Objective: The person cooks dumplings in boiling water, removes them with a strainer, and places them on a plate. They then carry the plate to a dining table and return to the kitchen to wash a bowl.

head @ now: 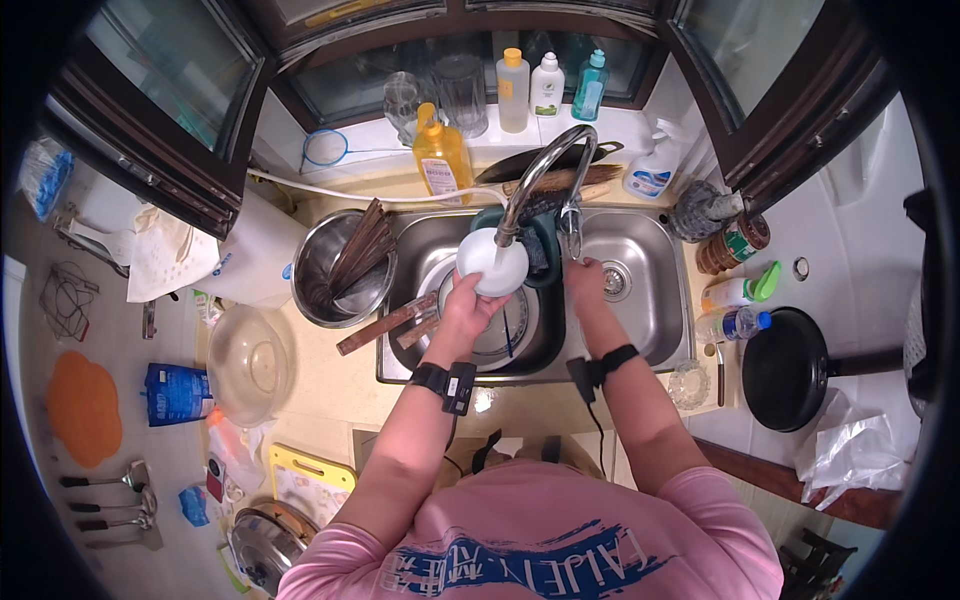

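Observation:
My left hand (471,309) grips a white bowl (491,271) by its near rim. The bowl sits right under the spout of a chrome gooseneck faucet (551,146), above the left basin of a steel double sink (555,367). At the lower end of the faucet's lever (572,238) is my right hand (589,281), its fingers curled and partly hidden; whether it grips the lever is unclear. Below the bowl, a round dish (531,330) lies in the left basin, partly covered by my left hand. A dark green tub (553,274) stands behind the bowl.
A steel pot (304,274) holding dark wooden strips (364,251) stands left of the sink. Wooden pieces (386,324) cross the left rim. Behind are a yellow pump bottle (442,161) and several other bottles. A black frying pan (785,369) hangs right; open window sashes (795,97) flank the sink.

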Tool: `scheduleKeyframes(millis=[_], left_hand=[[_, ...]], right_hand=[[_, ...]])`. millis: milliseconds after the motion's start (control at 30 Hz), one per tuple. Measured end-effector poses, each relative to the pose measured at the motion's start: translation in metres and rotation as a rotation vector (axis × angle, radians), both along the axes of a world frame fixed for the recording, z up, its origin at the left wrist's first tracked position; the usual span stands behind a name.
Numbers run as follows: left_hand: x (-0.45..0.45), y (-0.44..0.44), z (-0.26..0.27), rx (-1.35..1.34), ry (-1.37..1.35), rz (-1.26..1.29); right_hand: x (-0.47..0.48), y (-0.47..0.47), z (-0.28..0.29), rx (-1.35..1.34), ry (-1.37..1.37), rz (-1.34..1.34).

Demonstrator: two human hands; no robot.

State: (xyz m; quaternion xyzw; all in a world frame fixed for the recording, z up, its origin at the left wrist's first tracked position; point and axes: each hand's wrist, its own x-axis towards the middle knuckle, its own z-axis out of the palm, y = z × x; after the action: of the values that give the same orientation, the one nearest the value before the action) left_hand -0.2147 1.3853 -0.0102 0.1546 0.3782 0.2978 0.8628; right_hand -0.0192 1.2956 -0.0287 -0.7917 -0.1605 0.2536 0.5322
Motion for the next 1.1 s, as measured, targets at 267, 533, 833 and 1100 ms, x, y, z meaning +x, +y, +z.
scheduleKeyframes(millis=[267, 533, 833, 1100], left_hand=[[-0.003, 0.010, 0.016, 0.040, 0.144, -0.163], [0.003, 0.012, -0.064, -0.044, -0.072, 0.142], [-0.005, 0.004, -0.052, -0.118, -0.081, 0.134], [-0.014, -0.005, -0.042, -0.067, 0.068, 0.083]], right_hand=[[-0.069, -0.013, 0.011, 0.032, -1.071, 1.059], [-0.103, 0.017, 0.025, 0.042, -0.526, 1.088], [-0.106, 0.020, -0.008, 0.060, -0.621, 1.054], [-0.114, 0.013, 0.013, -0.074, -0.552, 1.157]])
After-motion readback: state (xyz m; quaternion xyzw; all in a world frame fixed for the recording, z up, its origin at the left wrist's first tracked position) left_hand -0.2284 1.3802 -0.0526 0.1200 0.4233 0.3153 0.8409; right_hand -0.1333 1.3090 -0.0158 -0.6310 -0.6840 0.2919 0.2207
